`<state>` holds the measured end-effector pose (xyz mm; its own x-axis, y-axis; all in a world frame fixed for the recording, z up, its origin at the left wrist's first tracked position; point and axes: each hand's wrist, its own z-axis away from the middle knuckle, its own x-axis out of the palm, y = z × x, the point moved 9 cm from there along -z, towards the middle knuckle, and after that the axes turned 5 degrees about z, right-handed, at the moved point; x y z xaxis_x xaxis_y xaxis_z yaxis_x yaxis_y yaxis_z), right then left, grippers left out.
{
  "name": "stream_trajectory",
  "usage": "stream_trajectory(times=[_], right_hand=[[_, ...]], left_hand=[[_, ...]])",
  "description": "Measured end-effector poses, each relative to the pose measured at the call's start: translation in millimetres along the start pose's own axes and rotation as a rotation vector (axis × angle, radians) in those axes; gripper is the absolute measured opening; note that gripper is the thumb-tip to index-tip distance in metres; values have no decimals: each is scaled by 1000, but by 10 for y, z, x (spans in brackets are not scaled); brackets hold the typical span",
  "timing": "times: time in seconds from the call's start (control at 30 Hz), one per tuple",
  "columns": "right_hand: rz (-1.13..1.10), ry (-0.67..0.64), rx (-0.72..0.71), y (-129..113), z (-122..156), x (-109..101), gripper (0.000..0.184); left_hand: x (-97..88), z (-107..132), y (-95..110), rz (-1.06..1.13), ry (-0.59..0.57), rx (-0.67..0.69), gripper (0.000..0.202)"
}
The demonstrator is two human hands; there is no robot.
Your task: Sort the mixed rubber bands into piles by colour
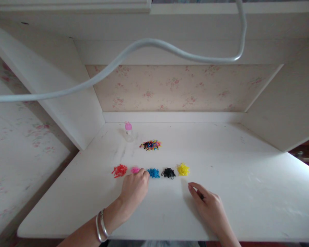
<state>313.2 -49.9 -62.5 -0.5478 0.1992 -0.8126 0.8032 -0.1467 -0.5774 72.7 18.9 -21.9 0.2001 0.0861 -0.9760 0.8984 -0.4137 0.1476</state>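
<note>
Small rubber bands lie sorted by colour in a row of piles: red [119, 170], pink [135, 169], blue [153, 173], black [168, 173] and yellow [183, 169]. Behind the row is a mixed-colour pile of rubber bands [151, 145]. My left hand [135, 185], with two silver bangles [101, 226] at its wrist, reaches between the pink and blue piles. Its fingers are curled down and cover part of the pink pile; anything in them is hidden. My right hand [208, 204] is closed in a pinch just in front of the yellow pile. A dark spot shows between its fingers, too small to identify.
A clear little bottle with a pink cap [128, 132] stands at the back left of the white desk [237, 202]. A white cable [154, 43] crosses the view above the desk. White side panels [278, 103] flank the desktop, with floral wallpaper [175, 87] behind.
</note>
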Motion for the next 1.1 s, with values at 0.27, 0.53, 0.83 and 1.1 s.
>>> stream_trajectory(times=[0.27,0.53,0.83,1.1], right_hand=[[5,0,-14,-21,-1,-9,42],[-46,-4,13,-26,4,-33,41],[-282,-39,43,-271,-162,-115,43],[136,-184,-247,-1242,-884,-13,35]], left_hand=[[-109,59,-13,16,8,10,27],[-360,427,-412,197,152,-76,21],[-65,792,-918,718,164,-228,22],[-67,803,-1087,820,214,-317,24]])
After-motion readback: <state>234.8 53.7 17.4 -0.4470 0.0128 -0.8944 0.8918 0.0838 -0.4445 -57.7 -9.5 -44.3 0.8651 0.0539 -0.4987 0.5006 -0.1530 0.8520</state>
